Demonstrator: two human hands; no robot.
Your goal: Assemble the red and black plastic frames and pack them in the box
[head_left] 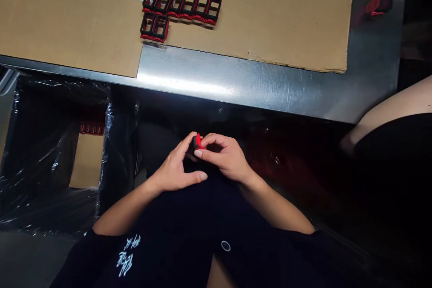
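A person's right hand (232, 157) pinches a red-and-black piece (198, 141); the left hand (173, 168), thumb and fingers apart, meets it near a tabletop (216, 72) bearing eight rectangular frames (185, 10).

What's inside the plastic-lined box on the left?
In the box, a row of red parts shows along the far edge of a cardboard sheet; whatever lies beneath the sheet is covered.

A metal table (256, 78) spans the far side, topped with brown cardboard sheets (286, 22) — its near strip catches a bright white glare (199, 73). At left stands a box (37, 144) lined with shiny plastic film; grey floor (30, 256) shows at near left — the right falls into deep shadow.
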